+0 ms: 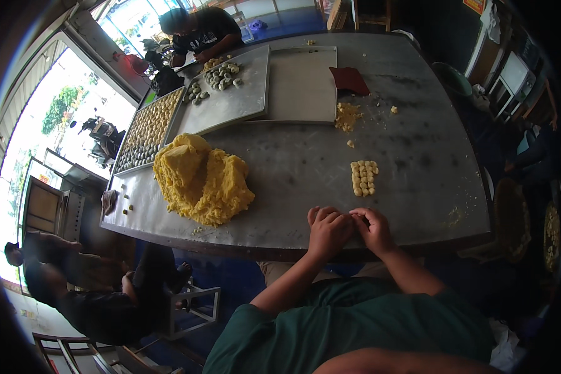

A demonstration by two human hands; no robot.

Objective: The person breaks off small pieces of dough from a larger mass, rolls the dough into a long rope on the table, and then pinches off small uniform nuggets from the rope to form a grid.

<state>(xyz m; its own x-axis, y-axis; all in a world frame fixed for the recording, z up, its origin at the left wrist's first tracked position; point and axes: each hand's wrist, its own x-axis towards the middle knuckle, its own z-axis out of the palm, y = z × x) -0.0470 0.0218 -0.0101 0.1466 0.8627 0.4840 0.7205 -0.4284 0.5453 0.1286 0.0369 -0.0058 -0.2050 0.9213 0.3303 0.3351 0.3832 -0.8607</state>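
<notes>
At the table's near edge, my left hand (329,232) and my right hand (373,229) come together with curled fingers. The right thumb and forefinger pinch close against the left hand's fingers. Whatever lies between them is hidden or too small to name. Just beyond the hands, small pale yellow dough balls (364,177) stand packed in short rows on the metal tabletop (293,187). Off to the left sits a big torn mound of yellow dough (202,181).
A tray of small pieces in rows (149,128) lies far left. Beside it, dark green pieces (221,76) rest on a tilted metal tray (237,103), overlapping another tray (302,87). Yellow crumbs (348,116) lie near a dark red sheet (349,81). A person (202,34) works opposite; others sit left.
</notes>
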